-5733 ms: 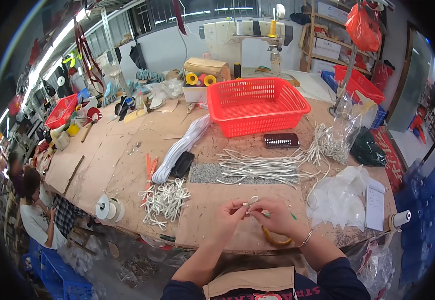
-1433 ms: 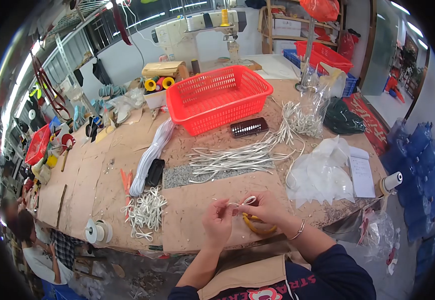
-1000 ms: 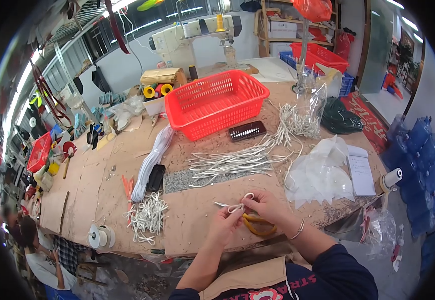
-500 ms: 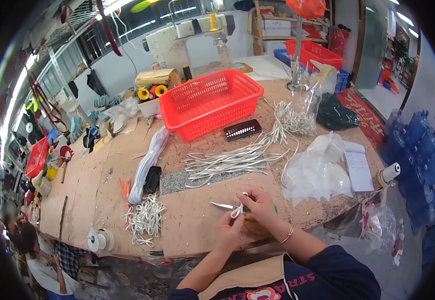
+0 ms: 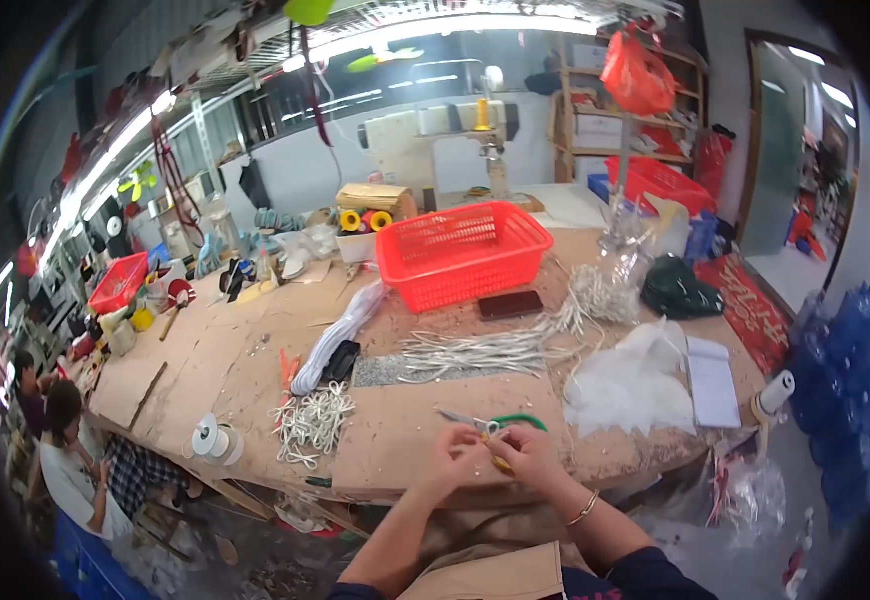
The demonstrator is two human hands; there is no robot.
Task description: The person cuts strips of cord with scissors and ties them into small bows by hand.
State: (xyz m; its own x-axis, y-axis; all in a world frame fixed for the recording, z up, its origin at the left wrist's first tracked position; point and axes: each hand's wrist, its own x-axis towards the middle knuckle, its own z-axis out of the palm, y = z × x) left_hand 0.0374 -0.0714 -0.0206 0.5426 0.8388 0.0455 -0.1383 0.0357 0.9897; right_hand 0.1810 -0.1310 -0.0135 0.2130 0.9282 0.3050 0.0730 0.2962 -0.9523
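Brown sheets [image 5: 390, 455] cover our workbench [image 5: 205, 350], where a red perforated basket [image 5: 470, 283] stands beyond a spread of white cords [image 5: 475, 350]. Green-handled scissors [image 5: 523, 420] show partly behind our right hand [image 5: 528, 455], and our left hand [image 5: 452, 457] faces it. Between the two, at the near side, our right hand pinches a small white cord loop [image 5: 492, 428]; whether the left grips too, we cannot tell.
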